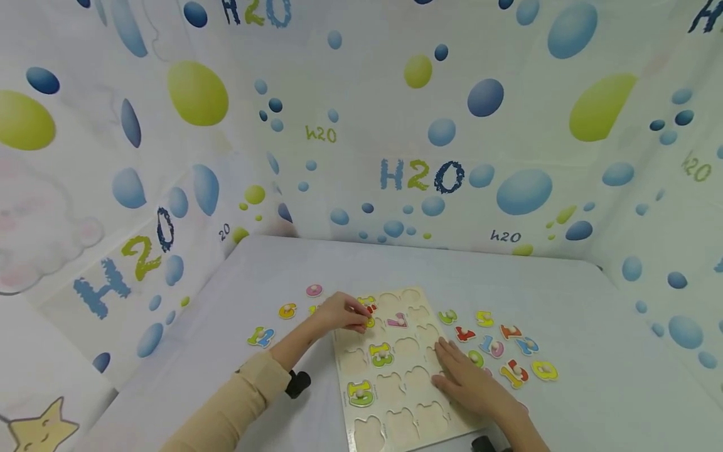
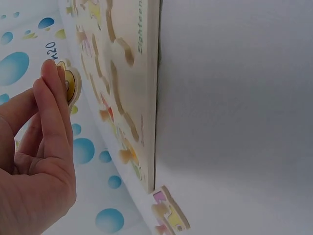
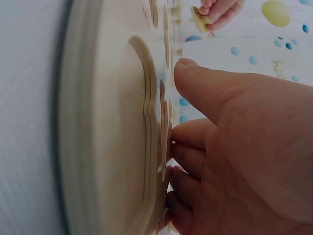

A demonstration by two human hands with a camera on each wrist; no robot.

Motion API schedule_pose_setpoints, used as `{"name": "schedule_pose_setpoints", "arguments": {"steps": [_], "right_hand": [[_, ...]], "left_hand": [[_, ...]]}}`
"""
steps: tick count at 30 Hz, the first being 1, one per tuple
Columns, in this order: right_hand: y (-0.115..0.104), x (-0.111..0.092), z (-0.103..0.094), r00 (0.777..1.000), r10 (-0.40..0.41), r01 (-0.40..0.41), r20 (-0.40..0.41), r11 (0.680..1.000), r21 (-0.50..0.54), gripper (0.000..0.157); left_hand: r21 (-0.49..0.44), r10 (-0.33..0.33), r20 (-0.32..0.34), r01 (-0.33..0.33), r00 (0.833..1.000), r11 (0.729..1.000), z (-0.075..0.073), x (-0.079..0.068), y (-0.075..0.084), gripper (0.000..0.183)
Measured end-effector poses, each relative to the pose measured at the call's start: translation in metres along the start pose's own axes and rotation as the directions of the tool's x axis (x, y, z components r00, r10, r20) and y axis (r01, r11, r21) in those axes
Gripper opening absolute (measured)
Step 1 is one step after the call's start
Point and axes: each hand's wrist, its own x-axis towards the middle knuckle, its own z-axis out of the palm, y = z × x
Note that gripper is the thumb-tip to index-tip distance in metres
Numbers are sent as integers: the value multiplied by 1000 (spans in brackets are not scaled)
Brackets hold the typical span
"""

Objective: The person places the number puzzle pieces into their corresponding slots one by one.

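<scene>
Left hand (image 1: 343, 312) is raised over the far left part of the wooden number board (image 1: 361, 375), thumb and fingertips pinching a yellow number piece (image 2: 72, 87) clear of the surface. Right hand (image 1: 469, 380) lies with fingers extended on the board's right edge, holding nothing. Board recesses contain a number 13 piece (image 1: 381, 355) and, nearer, another two-digit piece (image 1: 360, 394).

Left hand (image 1: 341, 312) pinching yellow piece (image 2: 72, 88) over board (image 1: 407, 347), far left; right hand (image 1: 467, 383) touching partly filled board's right edge.
</scene>
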Motion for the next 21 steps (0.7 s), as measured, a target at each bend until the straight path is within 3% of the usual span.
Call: {"name": "schedule_pose_setpoints", "arguments": {"steps": [7,13,21], "right_hand": [[-1,-1,0,1000,-15,15,15,1000,8,66],[-1,-1,1,999,-45,45,17,999,6,66],[-2,0,-5,1000,-20,21,22,999,-24,66]], "left_hand": [[27,3,61,-4,998,1000,8,3,-3,9],[116,15,79,-24,997,993,7,2,-5,7],[210,-36,144,5,989,978,5,-16,-12,6]]}}
